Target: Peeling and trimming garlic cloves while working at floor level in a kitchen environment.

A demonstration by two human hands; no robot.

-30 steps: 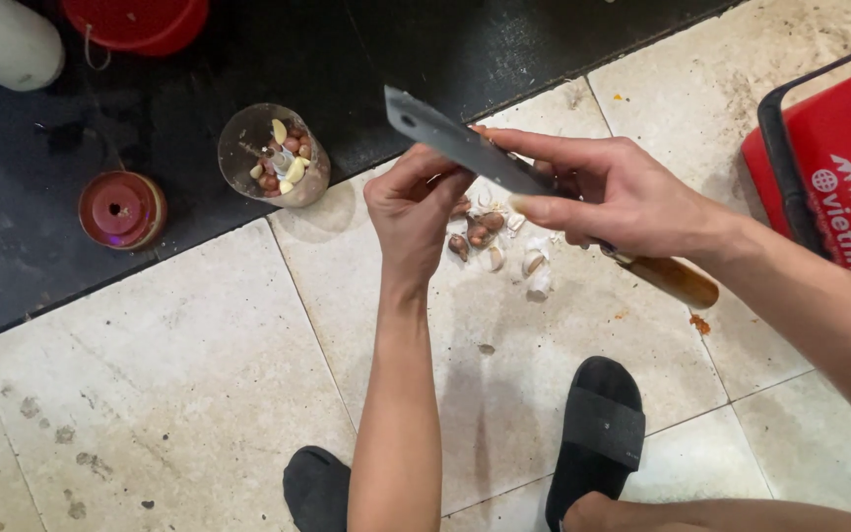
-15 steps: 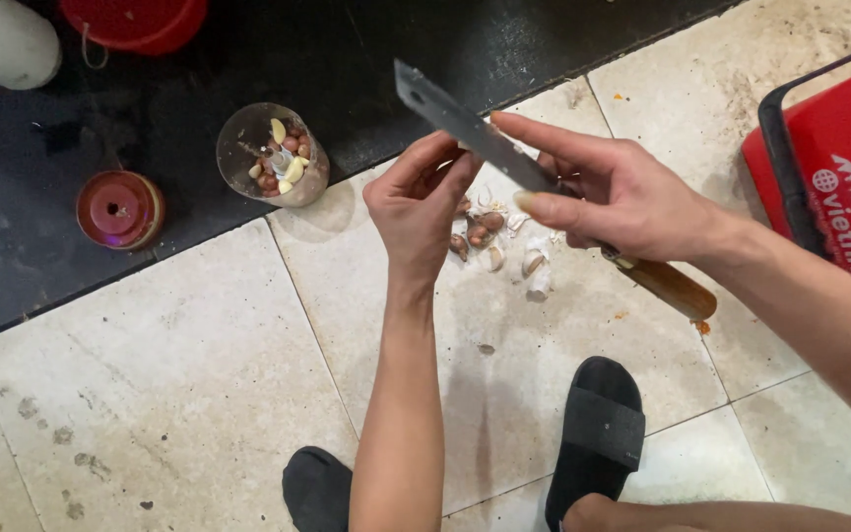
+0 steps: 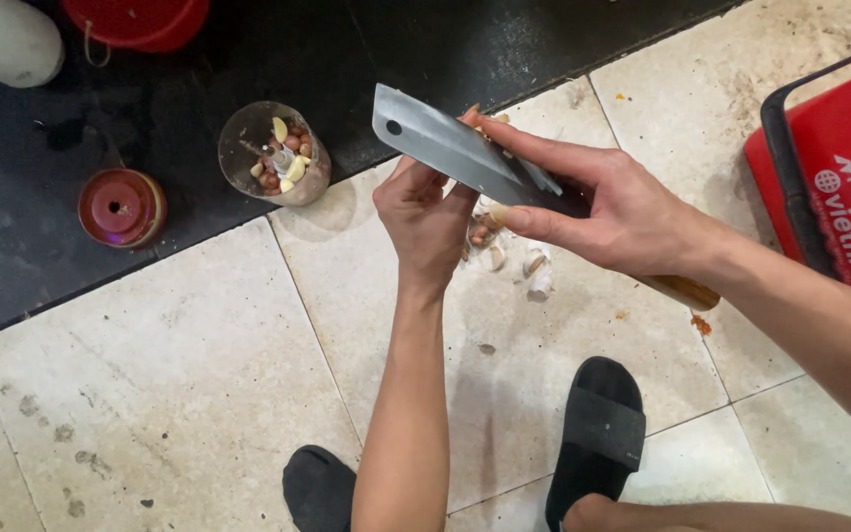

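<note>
My right hand [image 3: 611,205] grips a wide steel cleaver [image 3: 445,146] with a wooden handle [image 3: 687,292], blade pointing up-left, fingers laid along the flat. My left hand [image 3: 424,219] sits under the blade with fingers curled around something small that the blade hides. On the tile below lie garlic cloves and papery skins [image 3: 516,258]. A clear round cup [image 3: 273,154] holding peeled cloves and small shallots stands to the left, at the edge of the dark floor.
A red lid-like round object [image 3: 121,206] lies on the dark floor [image 3: 179,79]. A red bucket [image 3: 140,20] and a white container [image 3: 7,39] stand at the top left. A red plastic crate [image 3: 839,187] is at right. My feet wear black sandals [image 3: 598,438].
The cleaver's blade has lifted slightly and moved up-left over my left hand. My left hand has stayed close beneath it, fingers curling tighter.
</note>
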